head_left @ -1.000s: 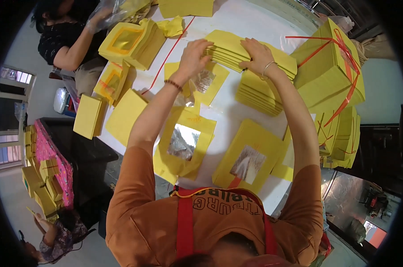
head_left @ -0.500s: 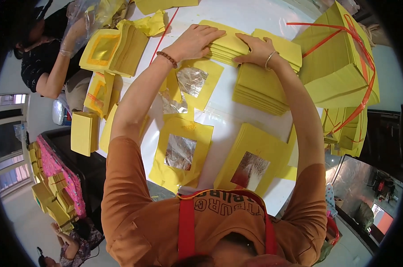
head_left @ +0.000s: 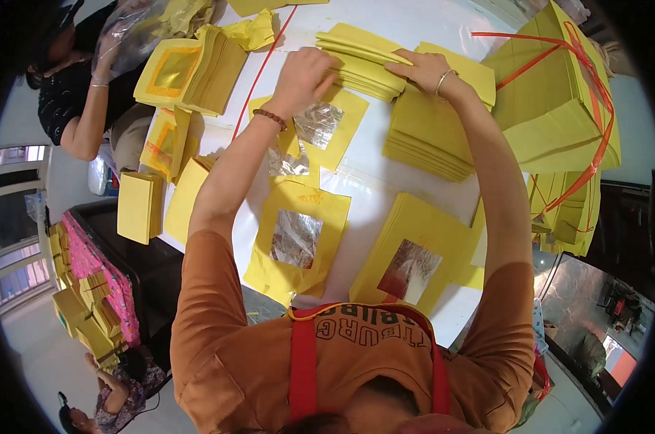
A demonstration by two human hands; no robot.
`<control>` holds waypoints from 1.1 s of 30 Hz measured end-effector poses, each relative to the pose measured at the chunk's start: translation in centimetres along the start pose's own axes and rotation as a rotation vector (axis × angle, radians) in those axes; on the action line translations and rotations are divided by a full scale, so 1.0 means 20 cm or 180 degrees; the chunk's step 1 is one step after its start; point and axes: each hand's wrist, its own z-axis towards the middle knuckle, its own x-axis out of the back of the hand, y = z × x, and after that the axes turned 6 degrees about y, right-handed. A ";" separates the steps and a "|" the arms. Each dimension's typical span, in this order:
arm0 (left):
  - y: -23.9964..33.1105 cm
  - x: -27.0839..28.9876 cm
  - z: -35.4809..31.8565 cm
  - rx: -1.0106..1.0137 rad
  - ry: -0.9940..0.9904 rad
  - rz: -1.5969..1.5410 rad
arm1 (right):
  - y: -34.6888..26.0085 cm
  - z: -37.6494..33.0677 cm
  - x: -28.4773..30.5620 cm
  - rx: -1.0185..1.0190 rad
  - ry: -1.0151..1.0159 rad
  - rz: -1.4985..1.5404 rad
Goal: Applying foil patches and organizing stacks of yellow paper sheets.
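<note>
A stack of folded yellow paper sheets (head_left: 363, 76) lies at the far middle of the table, with a slightly raised upper bundle (head_left: 360, 40) that stands apart from the layers below. My left hand (head_left: 305, 78) is curled closed at the left end of this bundle, its fingertips partly hidden. At the other end, my right hand (head_left: 423, 71) grips the corner between thumb and fingers. Beneath my right wrist sits another folded yellow stack (head_left: 428, 137). Closer to me lie flat yellow sheets with silver foil squares (head_left: 296, 239) and a thicker foil-square pile (head_left: 412, 271).
Large yellow bundles tied with red strap (head_left: 551, 94) stand at the right. On the left are a thick yellow pile with a gold square (head_left: 172, 72) and smaller yellow stacks (head_left: 139, 208). A co-worker's arm (head_left: 88, 130) handles clear plastic there; another person (head_left: 117, 387) is at lower left.
My left hand has gone from lying flat on the stack to curled at its left end. The upper bundle has lifted and separated from the layers beneath. My right hand has shifted slightly right.
</note>
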 end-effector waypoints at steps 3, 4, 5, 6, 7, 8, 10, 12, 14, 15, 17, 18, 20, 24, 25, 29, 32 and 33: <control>0.03 0.00 0.02 -0.0312 0.0412 0.0283 | -0.01 0.02 0.03 -0.0796 -0.0385 0.0746; 0.02 -0.02 0.03 -0.0319 0.0423 0.0268 | 0.03 0.01 -0.02 -0.0559 -0.0092 0.0649; 0.01 -0.04 0.06 -0.0466 0.0371 0.0358 | 0.07 0.00 -0.07 -0.0322 0.0200 0.0549; -0.01 -0.05 0.06 -0.0584 0.0299 0.0477 | 0.06 0.01 -0.06 -0.0298 0.0197 0.0557; -0.02 -0.05 0.05 -0.0572 0.0291 0.0490 | 0.03 0.02 -0.01 -0.0801 0.0080 0.1040; -0.03 -0.04 0.05 -0.0663 0.0275 0.0735 | 0.00 0.02 0.03 -0.1306 -0.0043 0.1523; -0.04 -0.05 0.05 -0.0772 0.0255 0.0968 | -0.01 0.03 0.09 -0.1286 -0.0168 0.1574; -0.06 -0.08 0.06 -0.0679 0.0218 0.0923 | -0.03 0.03 0.12 -0.1272 -0.0297 0.1623; -0.08 -0.09 0.08 -0.0621 0.0263 0.0807 | -0.06 0.05 0.13 -0.1097 -0.0154 0.1525; -0.09 -0.09 0.09 -0.0553 0.0310 0.0700 | -0.08 0.07 0.14 -0.1095 -0.0159 0.1529; -0.09 -0.09 0.10 -0.0524 0.0292 0.0660 | -0.11 0.10 0.16 -0.0978 -0.0187 0.0636; -0.09 -0.09 0.11 -0.0510 0.0281 0.0617 | -0.11 0.11 0.15 -0.0981 -0.0187 0.0638; -0.08 -0.09 0.12 -0.0431 0.0247 0.0525 | -0.09 0.12 0.14 -0.1077 -0.0285 0.0777; -0.07 -0.08 0.07 0.0044 0.0927 -0.0017 | -0.07 0.11 0.15 -0.1216 -0.0174 0.1144; -0.08 -0.08 0.03 0.0043 0.0927 -0.0017 | -0.06 0.11 0.14 -0.1209 -0.0109 0.1177; -0.08 -0.08 -0.04 0.0107 0.0456 0.0144 | -0.04 0.12 0.12 -0.1266 -0.0082 0.1323; -0.09 -0.09 -0.01 -0.0354 0.0260 0.0420 | 0.00 0.13 0.09 -0.1207 -0.0018 0.1282; -0.10 -0.09 0.00 -0.0489 0.0212 0.0575 | 0.00 0.13 0.08 -0.1199 -0.0017 0.1284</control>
